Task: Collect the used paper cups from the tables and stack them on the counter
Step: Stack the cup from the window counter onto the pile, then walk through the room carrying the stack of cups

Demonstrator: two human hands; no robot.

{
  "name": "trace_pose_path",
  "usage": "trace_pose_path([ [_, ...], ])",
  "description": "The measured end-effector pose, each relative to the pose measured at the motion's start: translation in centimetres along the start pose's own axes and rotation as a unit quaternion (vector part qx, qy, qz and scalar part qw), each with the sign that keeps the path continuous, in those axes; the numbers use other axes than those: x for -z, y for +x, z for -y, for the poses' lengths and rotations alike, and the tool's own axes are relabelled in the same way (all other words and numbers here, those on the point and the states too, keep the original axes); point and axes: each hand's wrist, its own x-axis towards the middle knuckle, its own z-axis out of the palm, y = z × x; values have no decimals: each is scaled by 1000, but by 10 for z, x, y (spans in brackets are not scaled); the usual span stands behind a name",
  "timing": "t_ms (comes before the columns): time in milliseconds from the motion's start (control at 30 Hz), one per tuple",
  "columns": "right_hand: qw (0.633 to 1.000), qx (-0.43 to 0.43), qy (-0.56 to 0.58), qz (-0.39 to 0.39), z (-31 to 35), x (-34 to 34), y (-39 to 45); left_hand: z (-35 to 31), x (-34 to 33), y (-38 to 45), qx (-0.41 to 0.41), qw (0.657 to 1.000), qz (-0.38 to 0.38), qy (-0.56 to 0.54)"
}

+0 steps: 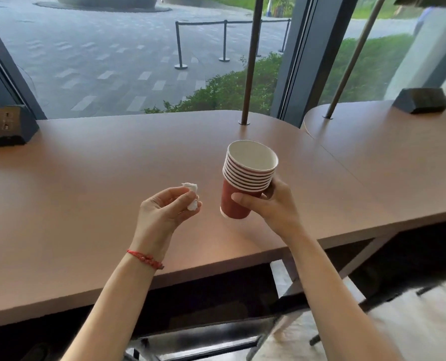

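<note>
A stack of several red paper cups with white rims is held above the brown table, tilted a little to the left. My right hand grips the stack around its lower half, thumb in front. My left hand is to the left of the stack, with a small crumpled white tissue pinched between its fingertips. A red string bracelet sits on my left wrist. The top cup looks empty inside.
A second brown table adjoins on the right. Dark poles rise through both tabletops. Black socket boxes stand at the far left and far right. Large windows are behind. A dark chair is below the table edge.
</note>
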Motion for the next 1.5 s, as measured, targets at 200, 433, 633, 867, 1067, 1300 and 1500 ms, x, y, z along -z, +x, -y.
trace_pose_path([
  [200,994,-19,12,-107,4,42,-72,18,-28,-20,19,996,81,21],
  [433,971,-30,-7,-238,-8,106,-173,43,-76,-54,28,980,183,77],
  [633,930,-63,-53,-357,-26,160,-269,97,-145,-111,61,952,266,138],
  [867,846,-123,-28,-518,-43,210,-421,177,-228,-215,129,890,376,222],
  [1067,772,-160,-5,-615,-54,213,-511,230,-280,-292,222,838,451,214],
  [1300,717,-176,20,-674,-65,235,-549,274,-335,-336,284,778,519,211],
  [1500,675,-153,19,-722,-75,302,-550,309,-411,-349,293,729,580,217],
])
